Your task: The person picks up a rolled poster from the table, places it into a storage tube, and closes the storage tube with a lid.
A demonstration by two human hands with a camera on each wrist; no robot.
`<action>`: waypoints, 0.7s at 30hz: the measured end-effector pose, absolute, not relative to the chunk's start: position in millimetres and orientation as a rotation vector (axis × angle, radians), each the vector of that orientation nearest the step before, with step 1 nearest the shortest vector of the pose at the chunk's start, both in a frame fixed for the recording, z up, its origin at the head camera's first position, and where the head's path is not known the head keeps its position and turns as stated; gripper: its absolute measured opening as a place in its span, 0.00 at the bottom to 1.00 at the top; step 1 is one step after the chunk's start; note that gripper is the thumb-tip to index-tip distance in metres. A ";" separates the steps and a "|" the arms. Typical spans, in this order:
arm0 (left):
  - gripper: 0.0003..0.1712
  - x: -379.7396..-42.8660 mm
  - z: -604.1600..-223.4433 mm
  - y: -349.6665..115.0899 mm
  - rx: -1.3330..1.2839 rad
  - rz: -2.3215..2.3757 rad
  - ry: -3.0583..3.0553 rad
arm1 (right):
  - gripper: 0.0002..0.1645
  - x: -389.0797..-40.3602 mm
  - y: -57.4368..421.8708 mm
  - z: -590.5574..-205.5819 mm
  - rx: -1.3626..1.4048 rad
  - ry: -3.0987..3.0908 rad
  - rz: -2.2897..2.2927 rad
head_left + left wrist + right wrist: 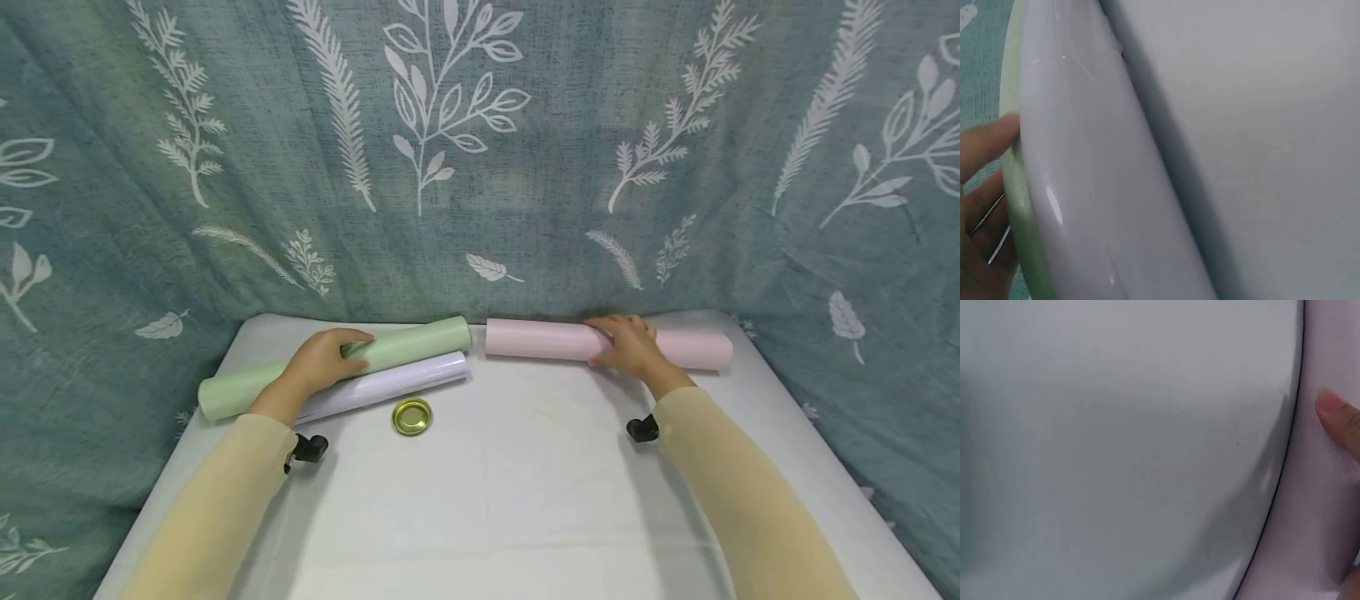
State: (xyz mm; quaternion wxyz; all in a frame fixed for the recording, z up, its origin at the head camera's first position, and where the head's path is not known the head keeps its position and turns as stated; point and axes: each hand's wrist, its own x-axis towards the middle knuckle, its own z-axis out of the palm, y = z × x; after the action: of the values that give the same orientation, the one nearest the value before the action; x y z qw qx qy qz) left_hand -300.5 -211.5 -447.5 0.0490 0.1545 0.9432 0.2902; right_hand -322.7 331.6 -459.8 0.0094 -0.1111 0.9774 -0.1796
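Nearest the viewer, two cream sleeves (210,508) reach forward over a white table (480,508). At left, the left hand (318,362) grips a pale green roll (420,342) slanting along the back, its thumb on the near side and fingers over the far side. Just in front lies a glossy lilac roll (397,383), then a round gold lid (412,416). At right, the right hand (633,346) grips a pink roll (540,340) near the back edge, thumb and fingers astride it.
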 end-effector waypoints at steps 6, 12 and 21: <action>0.23 -285.7 -446.5 -207.1 0.545 0.927 2.944 | 0.46 -318.7 336.2 -458.1 -0.481 3.089 -0.478; 0.22 -270.6 -445.4 -202.8 0.601 0.932 2.968 | 0.45 -312.2 336.1 -455.0 -0.540 3.081 -0.423; 0.20 -246.8 -456.6 -201.5 0.677 0.853 3.066 | 0.47 -300.2 337.5 -443.2 -0.590 3.089 -0.359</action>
State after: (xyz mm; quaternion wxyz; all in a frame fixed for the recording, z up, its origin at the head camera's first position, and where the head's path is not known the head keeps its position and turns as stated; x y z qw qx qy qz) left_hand -246.8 -201.5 -456.6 -0.0561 0.2076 0.9409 0.2616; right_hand -300.2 337.5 -443.2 -0.0119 -0.1864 0.9759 -0.1133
